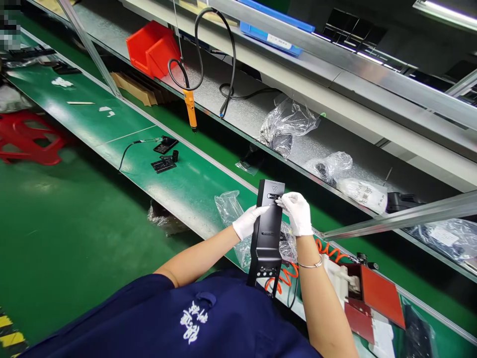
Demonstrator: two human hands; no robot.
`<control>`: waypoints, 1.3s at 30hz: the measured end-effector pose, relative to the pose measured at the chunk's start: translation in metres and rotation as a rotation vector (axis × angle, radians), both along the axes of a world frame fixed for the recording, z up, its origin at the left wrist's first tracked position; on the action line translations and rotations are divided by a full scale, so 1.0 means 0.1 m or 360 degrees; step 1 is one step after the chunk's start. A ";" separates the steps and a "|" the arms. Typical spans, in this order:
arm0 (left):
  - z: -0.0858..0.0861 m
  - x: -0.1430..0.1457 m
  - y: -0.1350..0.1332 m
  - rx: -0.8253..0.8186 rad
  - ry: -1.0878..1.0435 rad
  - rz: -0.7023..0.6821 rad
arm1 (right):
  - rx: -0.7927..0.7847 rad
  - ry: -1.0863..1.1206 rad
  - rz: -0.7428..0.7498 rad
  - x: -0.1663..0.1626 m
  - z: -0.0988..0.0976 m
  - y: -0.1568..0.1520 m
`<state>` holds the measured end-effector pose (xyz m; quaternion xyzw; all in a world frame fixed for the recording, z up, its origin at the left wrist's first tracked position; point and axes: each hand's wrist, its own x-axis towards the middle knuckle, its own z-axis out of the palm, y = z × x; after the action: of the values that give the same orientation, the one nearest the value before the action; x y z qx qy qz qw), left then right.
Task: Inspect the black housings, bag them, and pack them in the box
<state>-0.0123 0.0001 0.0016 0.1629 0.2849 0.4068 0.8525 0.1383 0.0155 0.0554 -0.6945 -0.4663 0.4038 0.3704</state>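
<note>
- Black panel [267,233], a long flat housing with a small logo near its top end, stands on end above the near edge of the green conveyor belt [179,184], its lower bracketed end down by the person's dark blue shirt [194,318].
- Green conveyor belt runs diagonally from the upper left to the lower right; beyond it a grey metal shelf [238,107] runs the same way, with a higher shelf above that.
- Red stool [28,136] sits on the green floor at the far left.
- Red bin [152,47] stands on the grey shelf, and a blue tray [276,30] lies on the upper shelf.
- Clear plastic bags [285,124] lie along the grey shelf, some with dark parts inside; another crumpled bag [229,209] lies on the belt just behind the panel.
- Red-and-white fixture [367,298] rests on the belt to the right of the person's right forearm, with an orange coiled hose [286,276] beside it.
- Orange screwdriver [190,109] hangs tip-down over the belt on a black cable [223,54].
- Left hand [248,221], in a white glove, is wrapped around the panel's left edge, thumb across the front, gripping it.
- Right hand [296,211], also gloved in white, has its fingertips drawn together and pressed on a slot near the top of the panel's face; whether it pinches a small item there is too small to tell.
- Small black parts [165,156] lie farther up the belt, well apart from the hands.
</note>
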 end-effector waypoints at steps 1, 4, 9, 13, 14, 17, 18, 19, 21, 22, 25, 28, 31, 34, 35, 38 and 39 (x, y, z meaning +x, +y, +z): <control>-0.01 0.01 0.00 0.0003 -0.0001 0.0008 | -0.0014 0.0019 0.0001 -0.01 0.00 0.00; -0.05 0.02 -0.01 0.0006 0.0004 0.0013 | -0.0050 -0.0021 0.0010 -0.06 0.02 -0.01; -0.08 0.03 -0.03 0.0017 0.0012 -0.0023 | 0.0017 -0.0270 0.0059 -0.08 0.09 0.02; -0.08 0.02 -0.04 0.0043 0.0013 -0.0038 | 0.0034 -0.0404 0.0102 -0.08 0.11 0.09; -0.09 0.02 -0.04 0.0041 0.0014 -0.0040 | 0.0045 -0.0429 0.0079 -0.08 0.10 0.10; -0.13 0.02 -0.02 0.0034 0.0012 -0.0052 | 0.0109 -0.0455 -0.0046 -0.11 0.04 0.13; -0.15 0.01 -0.01 0.0031 0.0001 -0.0059 | 0.0132 -0.0441 -0.0096 -0.11 0.01 0.13; -0.16 0.01 0.00 0.0025 -0.0015 -0.0068 | 0.0150 -0.0415 -0.0147 -0.11 -0.03 0.13; -0.19 0.00 0.02 0.0002 -0.0059 -0.0086 | 0.0153 -0.0324 -0.0228 -0.09 -0.09 0.11; -0.21 -0.01 0.03 -0.0018 -0.0075 -0.0093 | 0.0131 -0.0262 -0.0244 -0.08 -0.11 0.10; -0.25 -0.01 0.04 -0.0058 -0.0066 -0.0093 | -0.0017 -0.0058 -0.0130 -0.08 -0.18 0.10; -0.28 0.00 0.03 -0.0057 -0.0035 -0.0069 | -0.0151 0.0094 0.0040 -0.11 -0.21 0.12; -0.28 0.02 0.03 -0.0048 -0.0011 -0.0051 | -0.0212 0.0147 0.0071 -0.11 -0.22 0.16; -0.26 0.03 0.02 -0.0045 0.0020 -0.0055 | -0.0242 0.0174 0.0098 -0.05 -0.23 0.21; -0.26 0.03 0.02 -0.0045 0.0029 -0.0060 | -0.0254 0.0189 0.0121 -0.03 -0.23 0.22; -0.25 0.04 -0.02 -0.0052 0.0057 -0.0057 | -0.0277 0.0216 0.0167 0.00 -0.26 0.24; -0.25 0.04 -0.04 -0.0057 0.0066 -0.0050 | -0.0279 0.0212 0.0162 -0.01 -0.27 0.24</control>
<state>-0.0084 -0.0041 -0.0236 0.1606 0.3072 0.3847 0.8554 0.1372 0.0397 0.0283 -0.6712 -0.4381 0.5067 0.3175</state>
